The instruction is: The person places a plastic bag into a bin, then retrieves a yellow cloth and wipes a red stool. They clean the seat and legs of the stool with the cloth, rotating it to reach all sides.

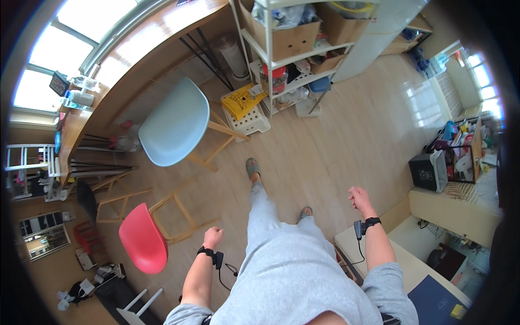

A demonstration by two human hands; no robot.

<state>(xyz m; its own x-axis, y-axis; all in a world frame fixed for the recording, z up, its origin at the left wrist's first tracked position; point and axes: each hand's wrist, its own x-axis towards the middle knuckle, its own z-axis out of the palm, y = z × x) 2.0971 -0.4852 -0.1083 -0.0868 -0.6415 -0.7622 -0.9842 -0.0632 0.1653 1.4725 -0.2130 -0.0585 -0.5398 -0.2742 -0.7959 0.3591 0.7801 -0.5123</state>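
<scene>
My left hand [213, 237] hangs at my side with its fingers curled in and nothing visible in it. The nearest thing to it is a red molded chair [143, 239] with wooden legs. Out over the floor on the other side, my right hand [360, 200] is curled into a loose fist, likewise with nothing showing. Each wrist wears a black strap carrying a small black device, the left device [218, 260] and the right device [358, 230], both with thin cables. A cream cabinet top [353, 240] lies beneath my right forearm.
Wooden flooring [325, 150] stretches ahead. A light-blue chair [178, 126] stands by the wooden counter [134, 44]. Beyond are a white stool [252, 122] bearing a yellow bag [243, 100] and a white shelf rack [268, 44] with cardboard boxes. A black bin [426, 172] is at right.
</scene>
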